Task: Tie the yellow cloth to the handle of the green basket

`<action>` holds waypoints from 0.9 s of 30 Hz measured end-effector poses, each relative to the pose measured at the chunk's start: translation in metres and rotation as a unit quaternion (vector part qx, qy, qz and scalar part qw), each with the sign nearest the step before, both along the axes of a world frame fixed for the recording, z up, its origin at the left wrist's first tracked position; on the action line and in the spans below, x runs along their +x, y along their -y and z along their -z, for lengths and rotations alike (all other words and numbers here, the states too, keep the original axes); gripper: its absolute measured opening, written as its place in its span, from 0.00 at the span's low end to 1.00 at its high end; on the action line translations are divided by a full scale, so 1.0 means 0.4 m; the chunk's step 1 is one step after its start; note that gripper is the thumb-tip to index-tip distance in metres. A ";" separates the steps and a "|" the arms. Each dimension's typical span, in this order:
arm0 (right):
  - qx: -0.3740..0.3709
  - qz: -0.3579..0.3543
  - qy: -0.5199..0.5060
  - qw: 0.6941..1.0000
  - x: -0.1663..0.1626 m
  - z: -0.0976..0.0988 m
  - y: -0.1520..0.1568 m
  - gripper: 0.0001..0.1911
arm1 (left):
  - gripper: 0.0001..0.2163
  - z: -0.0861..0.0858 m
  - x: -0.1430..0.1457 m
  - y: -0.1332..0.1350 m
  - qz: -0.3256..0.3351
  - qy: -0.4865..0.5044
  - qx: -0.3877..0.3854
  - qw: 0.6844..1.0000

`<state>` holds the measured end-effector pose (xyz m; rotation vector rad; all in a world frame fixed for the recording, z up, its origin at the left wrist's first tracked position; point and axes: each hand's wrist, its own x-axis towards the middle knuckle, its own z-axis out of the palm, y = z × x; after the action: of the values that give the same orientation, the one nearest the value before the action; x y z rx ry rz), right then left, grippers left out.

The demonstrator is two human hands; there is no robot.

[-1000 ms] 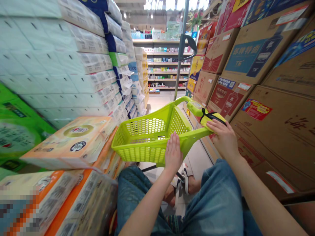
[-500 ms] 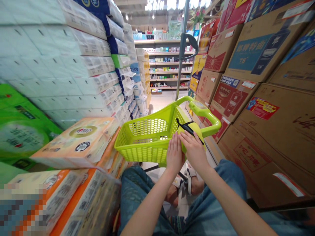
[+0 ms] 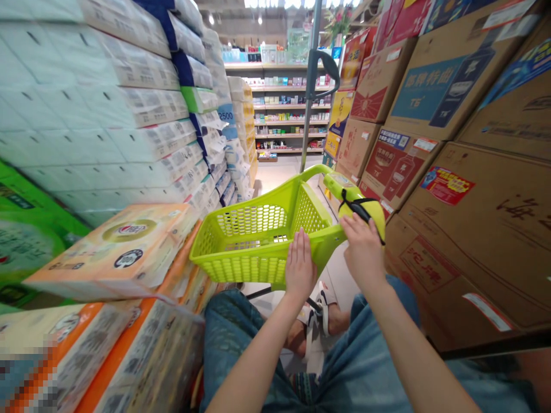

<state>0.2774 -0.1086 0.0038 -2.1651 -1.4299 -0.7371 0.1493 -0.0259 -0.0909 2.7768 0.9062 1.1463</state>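
A lime-green shopping cart (image 3: 258, 264) with a perforated basket stands in front of my knees, its looped handle at the right. My left hand (image 3: 300, 267) lies with straight fingers against the near side of the basket, just over its rim, and holds nothing. My right hand (image 3: 361, 244) grips a yellow pouch (image 3: 373, 213) with a black strip and strap, its fingers over the near side. The pouch is by the cart's handle (image 3: 340, 182) and hides part of it. My thumb's hold is hidden.
Tissue packs (image 3: 142, 103) are stacked high at the left, with an orange tissue pack (image 3: 124, 238) lower down beside the cart. Cardboard cartons (image 3: 465, 212) form a wall at the right. Ahead stand a metal post (image 3: 308, 120) and stocked shelves (image 3: 288, 109).
My right hand has moved right with the yellow pouch, from the basket's near end to the handle. My left hand has stayed at the basket's side, and the hands are now apart.
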 end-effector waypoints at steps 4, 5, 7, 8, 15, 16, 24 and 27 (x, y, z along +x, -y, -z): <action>-0.030 -0.077 -0.007 0.997 -0.134 0.046 -0.057 0.30 | 0.35 0.005 0.006 -0.002 -0.023 -0.002 0.009 1.000; -0.032 -0.096 -0.010 0.995 -0.148 0.051 -0.062 0.30 | 0.34 0.005 0.006 -0.002 -0.026 -0.005 0.010 1.000; -0.042 -0.129 -0.015 0.991 -0.143 0.049 -0.055 0.31 | 0.35 0.002 0.003 -0.002 -0.021 -0.010 0.008 1.000; -0.048 -0.141 -0.017 0.989 -0.126 0.043 -0.043 0.32 | 0.36 0.000 0.001 -0.003 -0.015 -0.011 0.007 1.000; 0.020 -0.074 -0.034 0.997 0.124 -0.031 0.062 0.35 | 0.39 -0.010 -0.008 -0.001 -0.001 -0.011 0.013 1.000; 0.033 -0.059 -0.042 0.997 0.148 -0.036 0.065 0.33 | 0.39 -0.010 -0.008 0.000 -0.001 -0.011 0.012 1.000; -0.011 0.011 0.018 1.000 -0.009 -0.013 -0.023 0.26 | 0.38 -0.009 -0.004 0.005 -0.011 -0.018 0.007 1.000; -0.043 -0.034 0.024 0.998 -0.110 0.013 -0.066 0.26 | 0.36 -0.003 0.001 0.002 -0.017 -0.001 0.010 1.000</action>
<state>0.2333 -0.0820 -0.0016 -2.1638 -1.5791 -0.7201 0.1496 -0.0267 -0.0896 2.7885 0.9512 1.1632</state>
